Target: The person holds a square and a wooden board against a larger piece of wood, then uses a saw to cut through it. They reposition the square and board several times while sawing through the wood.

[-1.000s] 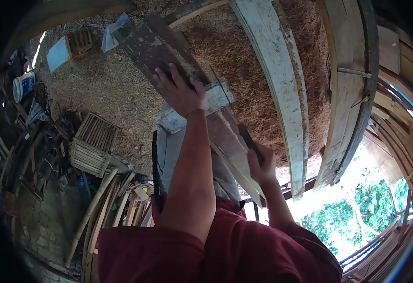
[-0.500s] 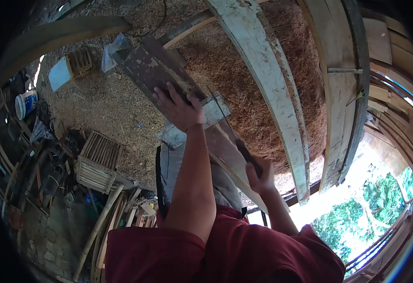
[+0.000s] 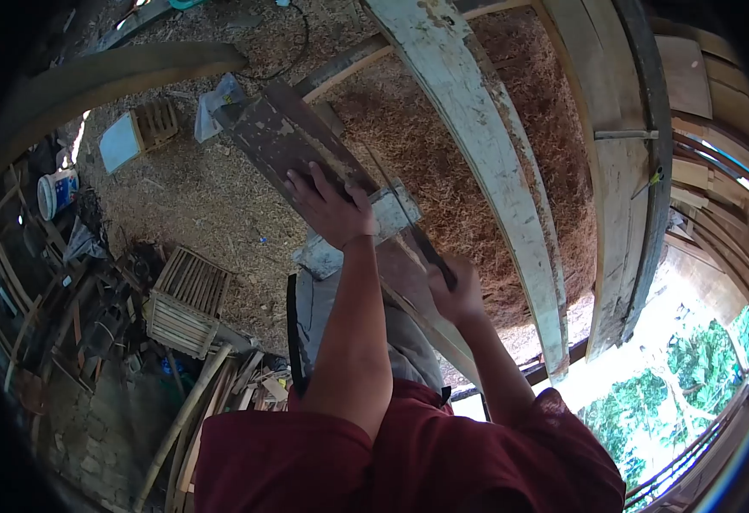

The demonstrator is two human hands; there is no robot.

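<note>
1. Saw 2 bare hands at work over a dark board (image 3: 276, 141), with a pale block (image 3: 398, 212) lying crosswise on it, just in front of the body.
2. Found left hand (image 3: 336, 214) palm down on the dark board, fingers spread and gripping nothing, wrist over the pale block.
3. Found right hand (image 3: 457, 291) clenched around the dark end of a long-bladed tool (image 3: 428, 250); could not tell saw from knife.
4. Traced tool slanting away past left thumb, across the pale block near its right end. Could not tell depth of any cut.
5. Judged left thumb most at risk: possible sideways jump of the tool, from a skewed or hurried stroke.
6. Judged pale block liable to twist or slide, given light pressure and no visible clamp.
7. Noted grey trousers (image 3: 316, 299) just below the block's left end; suspected a knock to the leg after any sudden tipping.
8. Noted curved plank (image 3: 498, 162) to the right; suspected scraped knuckles from a wide swing.
</note>
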